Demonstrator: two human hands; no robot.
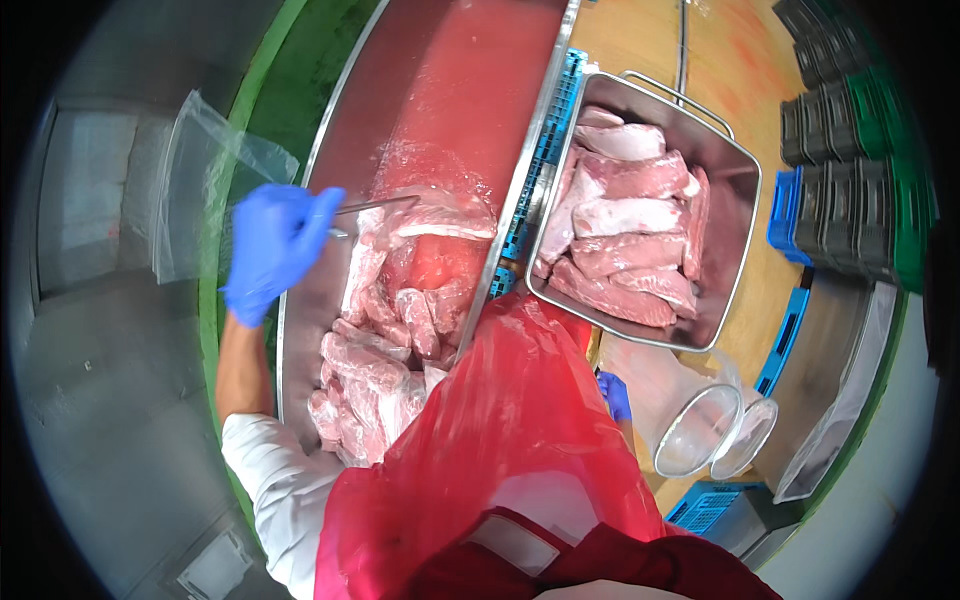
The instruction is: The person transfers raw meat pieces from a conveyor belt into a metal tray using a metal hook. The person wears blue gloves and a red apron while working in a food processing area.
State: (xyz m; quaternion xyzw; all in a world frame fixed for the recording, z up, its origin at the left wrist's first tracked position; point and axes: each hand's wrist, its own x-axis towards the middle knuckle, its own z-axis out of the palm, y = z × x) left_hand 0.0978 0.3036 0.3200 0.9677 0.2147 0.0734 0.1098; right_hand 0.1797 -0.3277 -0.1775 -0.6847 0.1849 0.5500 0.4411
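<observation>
My left hand [279, 244], in a blue glove, grips a thin metal rod [375, 203] over the left rim of a long steel trough [330, 161]. The rod's far end lies against a pale slab of meat [442, 214] in reddish water; whether it has a hook or blade is unclear. Nearer my body, long cuts of meat wrapped in clear film [367, 367] are heaped in the trough. Low by my right side, my right hand [616, 396], also blue-gloved, is partly hidden by my red apron [517, 405]. What it may hold cannot be made out.
A steel tub [724, 225] of stacked meat cuts [630, 217] stands right of the trough, beside blue plastic crates [534, 176]. Clear round-rimmed containers [697, 431] sit below it. Stacked grey and green crates [855, 214] line the right. A clear plastic bag [191, 202] hangs at left.
</observation>
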